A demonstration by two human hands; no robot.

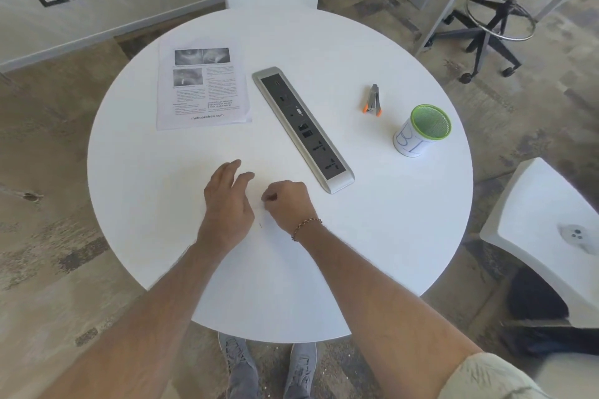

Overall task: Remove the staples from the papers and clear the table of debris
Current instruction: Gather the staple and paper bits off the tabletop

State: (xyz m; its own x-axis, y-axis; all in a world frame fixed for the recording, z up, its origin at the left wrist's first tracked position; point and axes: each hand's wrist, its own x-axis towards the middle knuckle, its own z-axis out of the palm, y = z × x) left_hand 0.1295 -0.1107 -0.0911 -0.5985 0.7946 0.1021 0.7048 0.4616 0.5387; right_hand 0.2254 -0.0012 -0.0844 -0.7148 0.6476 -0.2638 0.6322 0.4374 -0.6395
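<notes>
The printed papers (202, 87) lie flat at the far left of the round white table (372, 220). A grey staple remover with orange pads (373, 100) lies at the far right, apart from both hands. My left hand (228, 201) rests on the tabletop near the front, fingers relaxed and slightly spread. Just to its right, my right hand (287, 204) has its fingers curled, with the fingertips pinched together close to the table; what they pinch is too small to tell. A tiny staple (260, 225) lies on the table between my wrists.
A grey power strip panel (303, 128) runs diagonally across the table's middle. A green mesh cup with a paper label (421, 131) stands at the right. White chairs (547, 236) stand at the right and the far side; a rolling stool base (492, 29) is beyond.
</notes>
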